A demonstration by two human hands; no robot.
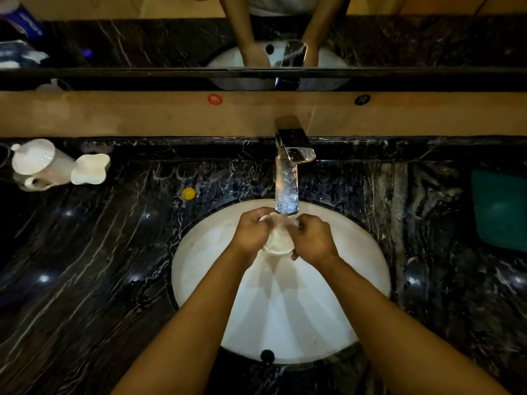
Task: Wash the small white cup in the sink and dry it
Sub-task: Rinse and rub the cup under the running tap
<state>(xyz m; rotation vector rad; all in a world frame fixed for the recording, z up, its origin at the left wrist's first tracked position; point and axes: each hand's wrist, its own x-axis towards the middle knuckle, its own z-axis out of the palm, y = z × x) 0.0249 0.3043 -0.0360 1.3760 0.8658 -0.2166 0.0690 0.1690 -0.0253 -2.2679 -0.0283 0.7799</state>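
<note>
While both hands cup it, left hand [251, 232], right hand [312, 238], small white cup [278, 240] wet, under faucet [288, 178].

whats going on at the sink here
A person is washing a small white cup over the white sink. The left hand and the right hand hold it between them right under the faucet, and water is splashing into it. A teal cloth lies on the counter to the right, untouched.
</note>
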